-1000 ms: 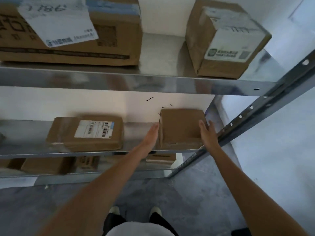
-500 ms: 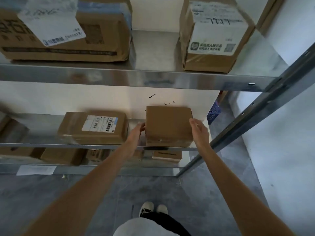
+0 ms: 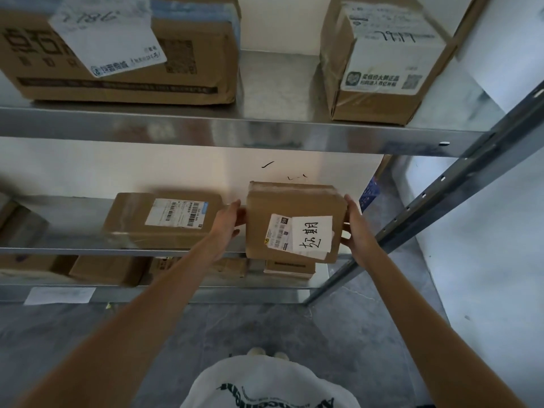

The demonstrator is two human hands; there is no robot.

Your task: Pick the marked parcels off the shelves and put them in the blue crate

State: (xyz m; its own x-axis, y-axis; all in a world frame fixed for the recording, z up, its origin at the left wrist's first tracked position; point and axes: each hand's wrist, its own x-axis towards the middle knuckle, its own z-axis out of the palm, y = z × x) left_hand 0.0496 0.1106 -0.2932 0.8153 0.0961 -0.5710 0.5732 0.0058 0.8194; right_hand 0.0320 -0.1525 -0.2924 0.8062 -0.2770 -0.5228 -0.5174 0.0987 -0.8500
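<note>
A small brown cardboard parcel (image 3: 282,206) is tilted toward me at the right end of the middle shelf (image 3: 88,251). Its front face shows a barcode sticker and a white paper slip with handwritten black characters. My left hand (image 3: 228,223) grips its left side. My right hand (image 3: 354,223) grips its right side, thumb at the front lower corner. A corner of the blue crate (image 3: 369,194) shows behind the shelf's right post, on the floor.
A flat labelled parcel (image 3: 164,220) lies left of the held one. Two big boxes (image 3: 123,48) (image 3: 382,63) stand on the upper shelf. More parcels (image 3: 109,269) sit on the bottom shelf. A slanted steel post (image 3: 441,184) runs at the right. Grey floor lies below.
Both hands closed on the small parcel, pulled it forward off the shelf edge and tipped it, so its labelled face now shows. The view shifted slightly closer.
</note>
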